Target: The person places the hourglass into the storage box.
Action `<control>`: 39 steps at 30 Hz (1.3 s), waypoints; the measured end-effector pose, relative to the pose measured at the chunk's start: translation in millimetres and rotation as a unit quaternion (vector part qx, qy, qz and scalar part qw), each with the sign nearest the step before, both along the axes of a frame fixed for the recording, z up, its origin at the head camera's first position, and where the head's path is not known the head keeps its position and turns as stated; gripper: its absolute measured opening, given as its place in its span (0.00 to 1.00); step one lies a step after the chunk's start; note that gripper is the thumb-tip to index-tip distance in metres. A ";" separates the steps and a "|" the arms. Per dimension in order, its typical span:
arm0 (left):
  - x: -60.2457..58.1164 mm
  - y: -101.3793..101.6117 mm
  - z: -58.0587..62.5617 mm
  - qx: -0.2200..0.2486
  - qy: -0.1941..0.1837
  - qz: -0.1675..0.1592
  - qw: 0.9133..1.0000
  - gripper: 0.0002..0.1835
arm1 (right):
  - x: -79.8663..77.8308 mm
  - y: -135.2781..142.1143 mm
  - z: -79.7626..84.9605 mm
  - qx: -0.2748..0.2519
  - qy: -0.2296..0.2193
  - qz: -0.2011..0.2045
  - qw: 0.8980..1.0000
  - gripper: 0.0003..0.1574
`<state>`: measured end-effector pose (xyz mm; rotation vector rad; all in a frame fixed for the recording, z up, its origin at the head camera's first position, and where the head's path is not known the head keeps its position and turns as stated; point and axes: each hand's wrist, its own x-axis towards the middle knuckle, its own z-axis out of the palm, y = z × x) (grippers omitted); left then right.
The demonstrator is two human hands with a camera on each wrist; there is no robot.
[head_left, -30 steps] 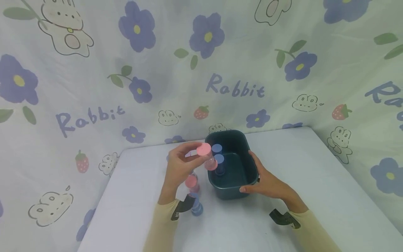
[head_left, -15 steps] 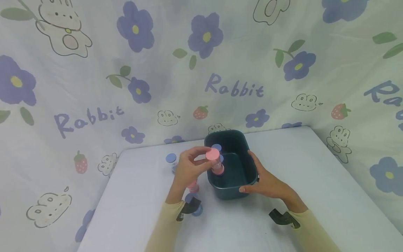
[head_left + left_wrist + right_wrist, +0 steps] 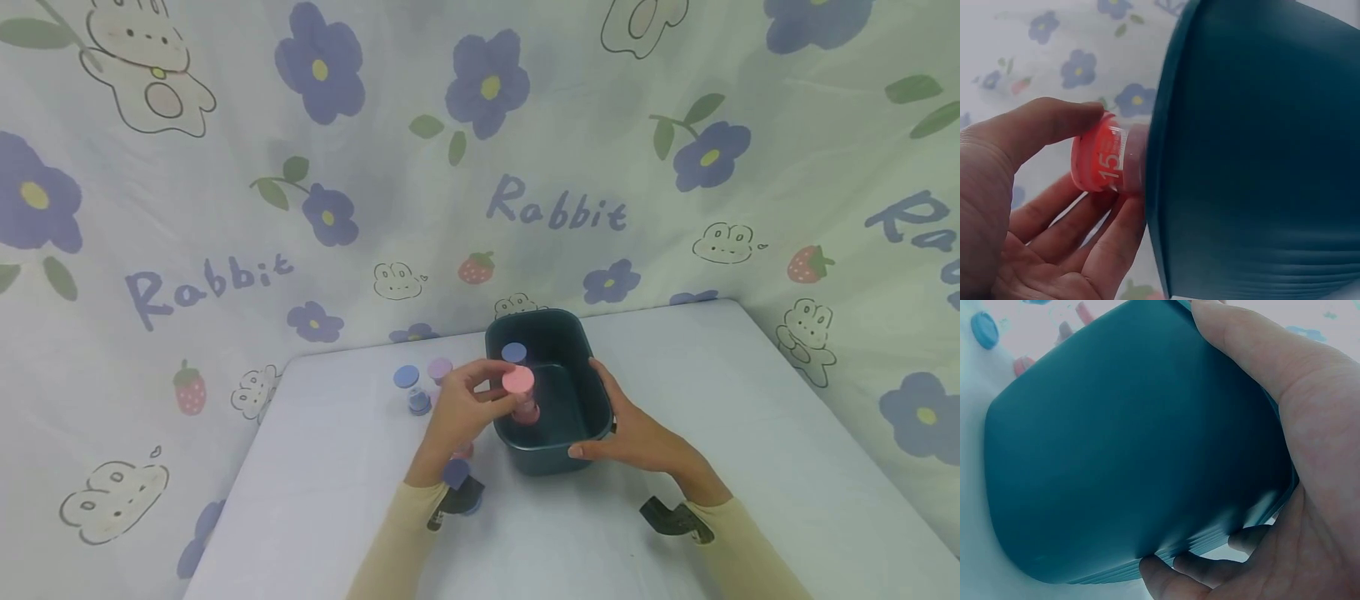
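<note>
My left hand [image 3: 465, 406] pinches a pink sand timer [image 3: 527, 411] by its top cap, thumb on one side and fingers on the other. The timer stands about upright, its lower part inside the dark teal bin [image 3: 551, 458], near the left wall. A "15" shows on the timer [image 3: 1110, 164] in the left wrist view. My right hand [image 3: 637, 429] grips the bin's right side, thumb at the near corner and fingers along the wall. A blue sand timer [image 3: 513, 353] stands in the bin behind the pink one; the other blue one there is hidden.
Left of the bin on the white table [image 3: 322, 467] stand a blue sand timer [image 3: 407, 377] and a purple one [image 3: 440, 367]. Another pink timer [image 3: 465, 452] and a blue one [image 3: 471, 507] are partly covered by my left arm. A patterned cloth [image 3: 420, 200] hangs behind.
My left hand has carried the pink sand timer rightward and down into the bin, covering the nearer blue timer. The blue and purple timers at left have come into view. My right hand stays put.
</note>
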<state>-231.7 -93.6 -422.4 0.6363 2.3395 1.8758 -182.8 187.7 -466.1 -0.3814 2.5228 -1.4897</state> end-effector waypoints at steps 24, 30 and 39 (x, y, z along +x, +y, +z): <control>-5.1 2.6 -2.9 -0.160 0.045 -0.015 0.986 0.21 | 1.1 -0.6 0.0 0.002 0.001 -0.004 1.000 0.83; -6.1 2.5 -0.6 -0.186 0.049 -0.030 0.981 0.20 | 1.1 -0.8 -0.7 0.000 0.000 -0.006 1.000 0.83; -8.6 6.6 6.1 -0.259 0.069 -0.043 0.962 0.21 | 0.9 -0.7 0.8 0.002 0.001 -0.003 1.000 0.82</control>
